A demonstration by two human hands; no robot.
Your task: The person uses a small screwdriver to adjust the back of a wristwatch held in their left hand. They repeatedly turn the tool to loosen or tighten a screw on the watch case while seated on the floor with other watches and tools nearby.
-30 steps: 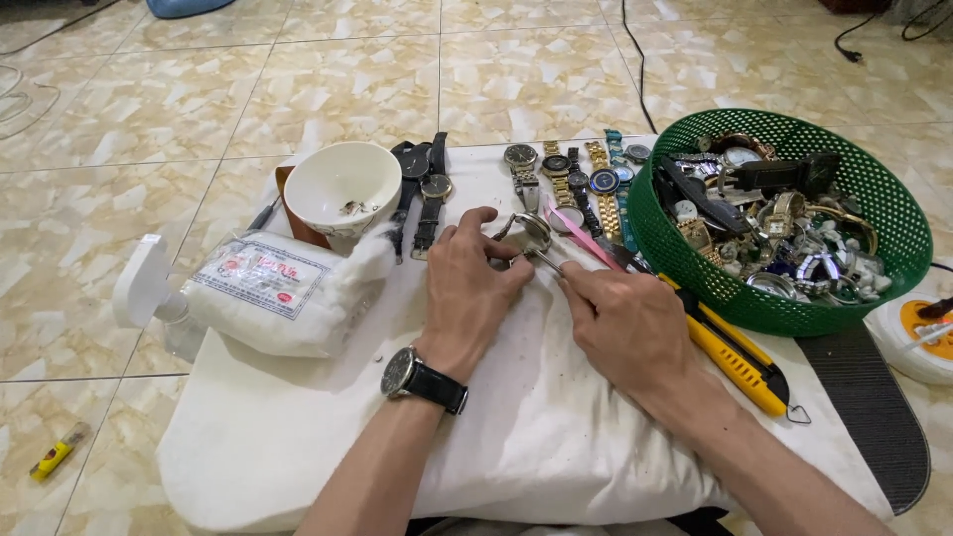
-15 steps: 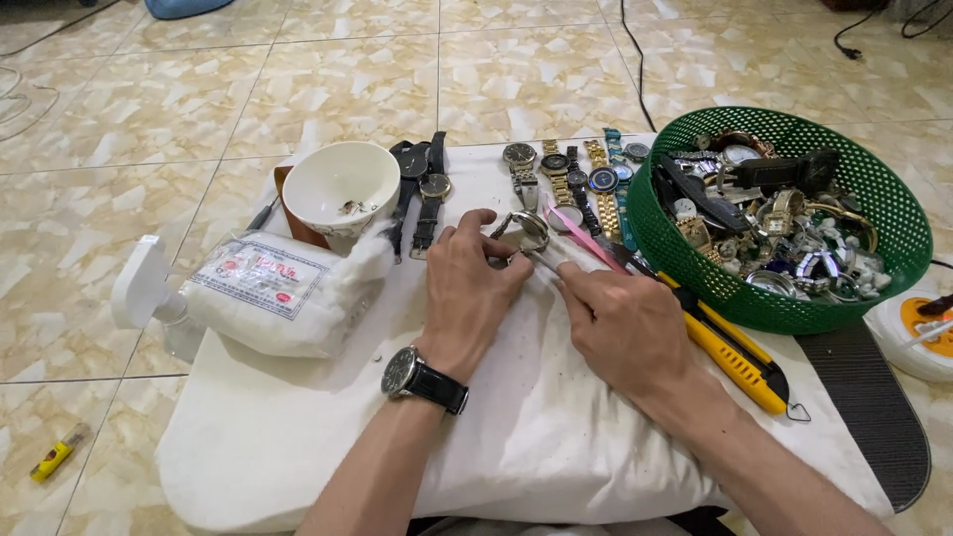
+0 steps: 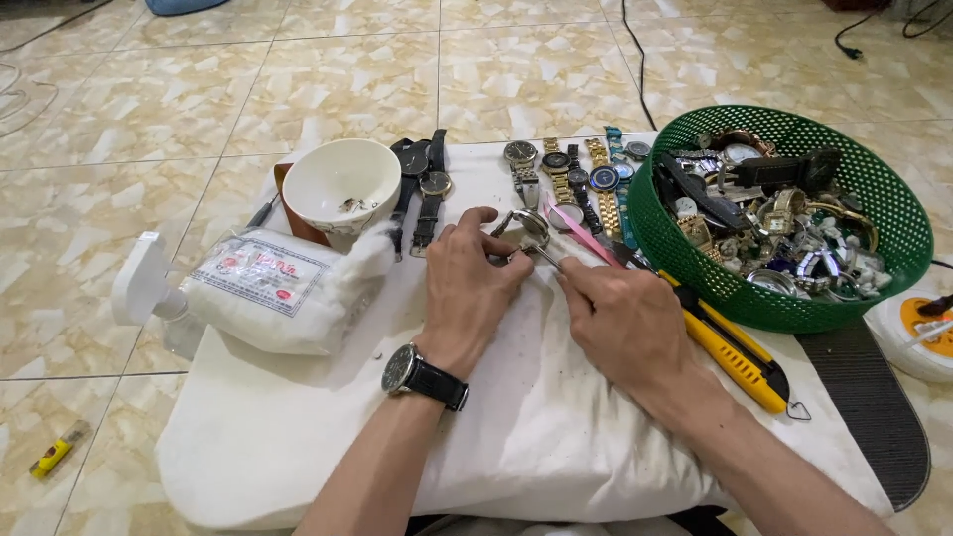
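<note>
Watch [image 3: 526,230] of silvery metal lies on the white cloth [image 3: 556,437], pinched by the left hand [image 3: 475,288]; the right hand [image 3: 620,316] grips a thin tool [image 3: 544,256] against it. Probably small, hard, slippery: hold the case edges. Its band seems to run toward upper left

A white cushion [image 3: 536,437] is laid on a beige marbled tile floor [image 3: 328,74] and serves as the work surface. On it are set a white bowl [image 3: 340,183], a wrapped white packet [image 3: 283,288], two black-strapped watches [image 3: 425,189], a row of metal-banded watches [image 3: 568,184], a yellow utility knife [image 3: 733,355] and a green plastic basket [image 3: 893,213] filled with watches. A small yellow object [image 3: 52,457] is seen on the floor at left.
</note>
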